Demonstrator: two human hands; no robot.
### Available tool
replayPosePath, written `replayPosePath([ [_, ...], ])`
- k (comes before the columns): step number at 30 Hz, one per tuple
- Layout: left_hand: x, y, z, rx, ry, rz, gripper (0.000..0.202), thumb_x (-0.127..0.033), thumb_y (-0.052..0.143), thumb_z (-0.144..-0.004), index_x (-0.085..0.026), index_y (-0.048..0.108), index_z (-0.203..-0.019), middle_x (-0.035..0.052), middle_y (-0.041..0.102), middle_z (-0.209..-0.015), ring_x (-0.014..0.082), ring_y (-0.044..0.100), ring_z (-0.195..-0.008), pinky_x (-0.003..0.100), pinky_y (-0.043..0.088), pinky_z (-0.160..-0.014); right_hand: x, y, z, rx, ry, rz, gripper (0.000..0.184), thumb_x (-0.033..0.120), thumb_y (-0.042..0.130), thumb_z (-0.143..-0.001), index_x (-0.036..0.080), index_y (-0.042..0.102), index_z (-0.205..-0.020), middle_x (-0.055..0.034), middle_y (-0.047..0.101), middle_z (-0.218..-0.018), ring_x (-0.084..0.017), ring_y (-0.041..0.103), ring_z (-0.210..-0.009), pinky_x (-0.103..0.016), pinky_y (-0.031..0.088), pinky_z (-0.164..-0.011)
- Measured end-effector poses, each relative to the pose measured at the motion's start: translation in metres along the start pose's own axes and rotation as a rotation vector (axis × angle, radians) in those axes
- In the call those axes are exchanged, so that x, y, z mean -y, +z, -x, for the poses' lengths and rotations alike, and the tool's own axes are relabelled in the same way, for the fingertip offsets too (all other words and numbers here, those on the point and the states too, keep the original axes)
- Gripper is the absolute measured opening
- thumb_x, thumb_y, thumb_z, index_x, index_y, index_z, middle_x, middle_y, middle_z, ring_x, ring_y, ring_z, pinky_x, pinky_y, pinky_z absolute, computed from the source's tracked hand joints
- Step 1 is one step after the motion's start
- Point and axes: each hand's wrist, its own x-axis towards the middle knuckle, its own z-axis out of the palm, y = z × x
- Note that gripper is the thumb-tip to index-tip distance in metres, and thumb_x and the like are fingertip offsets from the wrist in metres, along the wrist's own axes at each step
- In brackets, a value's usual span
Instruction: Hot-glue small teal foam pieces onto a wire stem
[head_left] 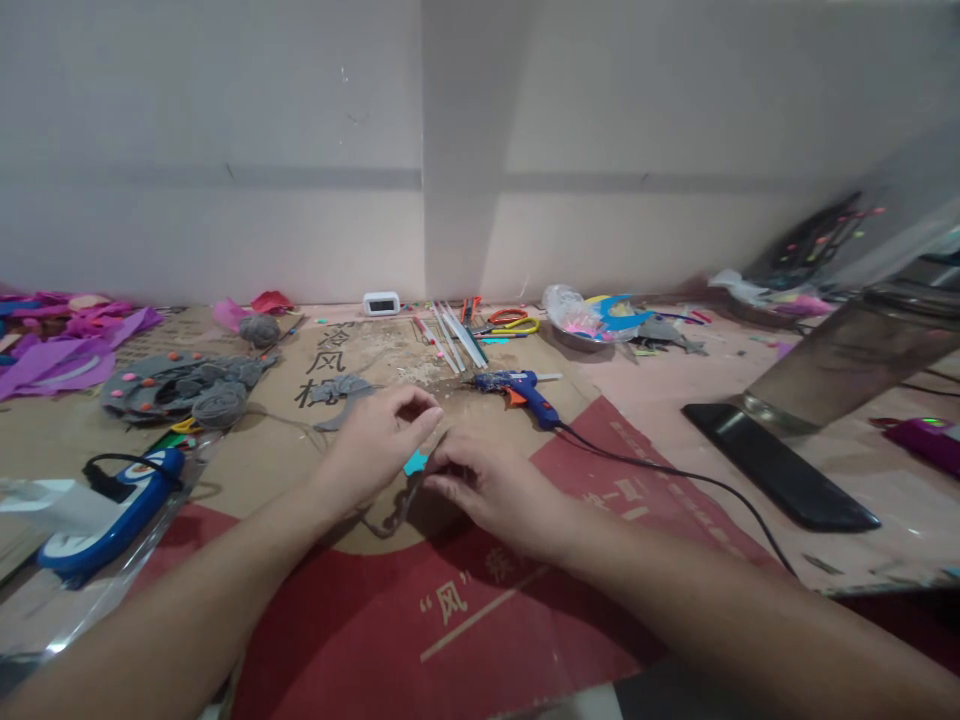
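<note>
Grey yarn (386, 528) dips in a loose curl just below the two hands, over the middle of a printed cardboard sheet (360, 620), and runs up to the right hand (495, 487). That hand's grip is narrow, thumb and fingertips pinched on the strand. The left hand (375, 440) is close by on the other side, fingers curled toward the thumb; I cannot tell from here whether its grip holds anything. Between the hands a small turquoise piece (415, 462) shows, right beside the right fingertips.

Just beyond, a blue glue gun (517, 388) lies on the cardboard with its nozzle to the left, and its black cord trails off to the near right. Farther back are pale glue sticks (457, 338), and beside them scissors (516, 322) with yellow and red-orange handles. Off to the left sit a ball of yarn (219, 403) and a grey bundle (146, 385) dotted with orange and pink; nearer is a blue-and-white power strip (112, 520).

At the far side of the pink worktop (652, 385) a metal bowl (581, 340) carries a plastic bag and a blue crescent (619, 315). Rightmost, a dark see-through cylinder (825, 360) stands by its black base (780, 465).
</note>
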Motion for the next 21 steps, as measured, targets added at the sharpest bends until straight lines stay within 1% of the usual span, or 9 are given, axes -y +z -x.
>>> replayPosePath([
  [2, -0.004, 0.004, 0.004, 0.161, -0.171, 0.203, 0.024, -0.041, 0.054, -0.088, -0.019, 0.065, -0.083, 0.0028, 0.062, -0.069, 0.0126, 0.049, -0.051, 0.025, 0.038, -0.049, -0.002, -0.002, 0.000, -0.063, -0.017, 0.060, 0.011, 0.012, 0.056, -0.086, 0.019, 0.064, -0.088, -0.0055, 0.066, -0.093, -0.017, 0.060, -0.090, -0.028, 0.047, -0.080],
  [4, -0.002, 0.008, 0.007, 0.245, -0.280, 0.366, 0.030, -0.047, 0.050, -0.090, -0.019, 0.061, -0.087, 0.0023, 0.062, -0.070, 0.0097, 0.044, -0.042, 0.023, 0.031, -0.041, -0.003, -0.006, -0.001, -0.116, -0.039, 0.153, 0.015, 0.008, 0.055, -0.085, 0.019, 0.064, -0.090, -0.0063, 0.065, -0.095, -0.018, 0.059, -0.091, -0.030, 0.046, -0.081],
  [5, -0.001, 0.010, 0.008, 0.259, -0.305, 0.414, 0.031, -0.049, 0.049, -0.090, -0.020, 0.059, -0.087, 0.0024, 0.062, -0.070, 0.0091, 0.044, -0.041, 0.023, 0.030, -0.040, -0.004, -0.008, -0.002, -0.144, -0.048, 0.207, 0.014, 0.009, 0.055, -0.086, 0.019, 0.063, -0.089, -0.0065, 0.065, -0.094, -0.018, 0.058, -0.091, -0.031, 0.046, -0.081],
  [8, 0.003, 0.012, 0.008, 0.256, -0.339, 0.437, 0.035, -0.051, 0.050, -0.089, -0.019, 0.056, -0.078, -0.0003, 0.055, -0.059, 0.0079, 0.040, -0.040, 0.021, 0.026, -0.039, -0.006, -0.013, -0.003, -0.208, -0.037, 0.308, 0.008, 0.015, 0.057, -0.088, 0.020, 0.063, -0.088, -0.0063, 0.064, -0.090, -0.019, 0.057, -0.087, -0.031, 0.044, -0.077],
  [11, 0.001, 0.011, 0.005, 0.222, -0.321, 0.428, 0.034, -0.050, 0.057, -0.085, -0.018, 0.057, -0.073, -0.0035, 0.046, -0.053, 0.0068, 0.034, -0.041, 0.020, 0.021, -0.040, -0.009, -0.016, -0.005, -0.241, 0.022, 0.271, 0.006, 0.015, 0.060, -0.086, 0.019, 0.062, -0.084, -0.0041, 0.062, -0.086, -0.016, 0.056, -0.081, -0.028, 0.042, -0.070],
  [14, -0.002, 0.010, 0.003, 0.163, -0.262, 0.420, 0.027, -0.042, 0.068, -0.078, -0.016, 0.063, -0.075, -0.0027, 0.048, -0.059, 0.0067, 0.036, -0.048, 0.020, 0.023, -0.045, -0.011, -0.018, -0.008, -0.286, 0.030, 0.165, 0.007, 0.014, 0.062, -0.086, 0.019, 0.060, -0.081, -0.0017, 0.060, -0.082, -0.013, 0.055, -0.076, -0.025, 0.042, -0.068],
  [16, -0.002, 0.009, 0.002, 0.133, -0.252, 0.413, 0.025, -0.040, 0.070, -0.076, -0.015, 0.065, -0.076, -0.0026, 0.049, -0.061, 0.0068, 0.036, -0.051, 0.020, 0.024, -0.046, -0.011, -0.019, -0.009, -0.311, 0.015, 0.116, 0.006, 0.014, 0.061, -0.086, 0.019, 0.060, -0.082, -0.0009, 0.060, -0.080, -0.012, 0.055, -0.075, -0.024, 0.042, -0.068],
  [20, 0.003, 0.008, 0.001, 0.131, -0.282, 0.473, 0.028, -0.043, 0.071, -0.076, -0.016, 0.065, -0.077, -0.0042, 0.048, -0.059, 0.0064, 0.033, -0.049, 0.021, 0.022, -0.047, -0.013, -0.019, -0.009, -0.351, 0.004, 0.082, 0.002, 0.017, 0.060, -0.088, 0.019, 0.062, -0.089, -0.0017, 0.061, -0.084, -0.013, 0.056, -0.078, -0.025, 0.044, -0.070],
  [21, 0.003, 0.007, 0.001, 0.132, -0.296, 0.489, 0.030, -0.045, 0.071, -0.076, -0.016, 0.065, -0.077, -0.0049, 0.046, -0.058, 0.0063, 0.031, -0.048, 0.021, 0.021, -0.046, -0.014, -0.018, -0.009, -0.355, 0.010, 0.079, 0.005, 0.017, 0.061, -0.088, 0.019, 0.062, -0.093, -0.0024, 0.061, -0.086, -0.013, 0.056, -0.079, -0.025, 0.045, -0.070],
])
